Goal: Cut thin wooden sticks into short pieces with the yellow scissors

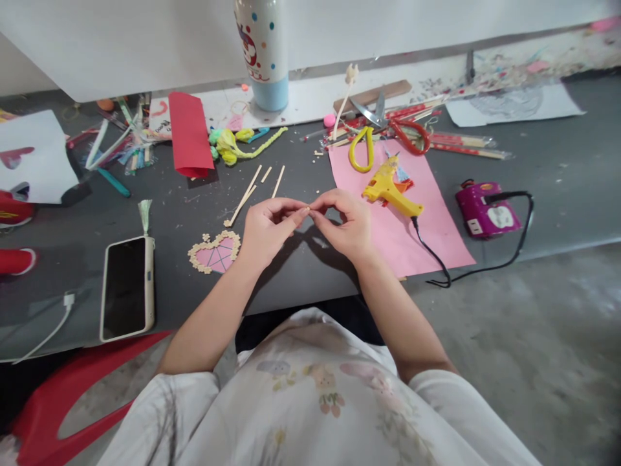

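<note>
My left hand (pixel 269 230) and my right hand (pixel 345 223) meet fingertip to fingertip above the grey table (pixel 301 275). Both are pinched on a tiny pale piece (pixel 309 210), mostly hidden by the fingers. Beside my left wrist lies a pink heart (pixel 214 254) edged with small beige pieces and crossed by dark lines. Thin wooden sticks (pixel 246 195) lie just behind my left hand. To the right of my right hand, a yellow glue gun (pixel 391 189) rests on a pink sheet (pixel 414 243).
A phone (pixel 127 288) lies at left. Scissors (pixel 381 116), wrapped sticks (pixel 460 145), a bottle (pixel 264 55), red paper (pixel 190 134) and yellow-green yarn (pixel 230 145) sit at the back. A purple box (pixel 486 210) with a black cable stands right.
</note>
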`<state>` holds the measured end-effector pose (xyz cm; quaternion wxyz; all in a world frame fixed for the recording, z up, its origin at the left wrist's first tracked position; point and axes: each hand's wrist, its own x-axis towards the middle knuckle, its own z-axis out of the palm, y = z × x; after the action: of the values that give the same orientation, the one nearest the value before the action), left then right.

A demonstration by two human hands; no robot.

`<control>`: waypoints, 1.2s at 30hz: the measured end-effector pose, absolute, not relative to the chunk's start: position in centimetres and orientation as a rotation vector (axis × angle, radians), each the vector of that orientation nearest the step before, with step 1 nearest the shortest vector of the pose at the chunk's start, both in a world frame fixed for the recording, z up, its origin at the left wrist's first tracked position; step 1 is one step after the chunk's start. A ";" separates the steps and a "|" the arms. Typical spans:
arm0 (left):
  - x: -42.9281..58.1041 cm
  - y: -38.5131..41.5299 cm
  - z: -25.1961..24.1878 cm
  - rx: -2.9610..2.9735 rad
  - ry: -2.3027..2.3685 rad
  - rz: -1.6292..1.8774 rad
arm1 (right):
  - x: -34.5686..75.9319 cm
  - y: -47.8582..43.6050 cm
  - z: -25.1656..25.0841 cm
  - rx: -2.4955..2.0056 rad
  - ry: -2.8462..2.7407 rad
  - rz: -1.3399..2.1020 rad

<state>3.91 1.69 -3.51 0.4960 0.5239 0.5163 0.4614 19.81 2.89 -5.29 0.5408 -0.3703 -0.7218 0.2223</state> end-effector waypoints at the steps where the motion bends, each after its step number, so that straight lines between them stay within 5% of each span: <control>1: 3.9 1.8 -3.6 1.255 1.249 1.105 | 19.8 2.9 -5.3 -0.881 -1.718 0.531; 17: 3.7 2.2 -4.0 1.228 1.267 1.104 | 19.6 3.0 -5.6 -0.959 -1.716 0.619; 22: 3.7 2.3 -3.6 1.377 1.357 1.145 | 21.2 2.8 -3.8 -1.380 -1.802 0.577; 31: 3.6 1.9 -3.6 1.527 1.386 1.142 | 28.3 3.1 -1.1 -2.205 -2.091 -0.116; 36: 3.6 2.1 -3.8 1.508 1.396 1.127 | 29.6 3.2 -2.1 -2.286 -2.177 -0.056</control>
<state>3.61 2.06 -3.83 0.3883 0.5930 0.5489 0.4431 29.57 3.18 -2.08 -0.0077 -0.7240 -0.6895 -0.0178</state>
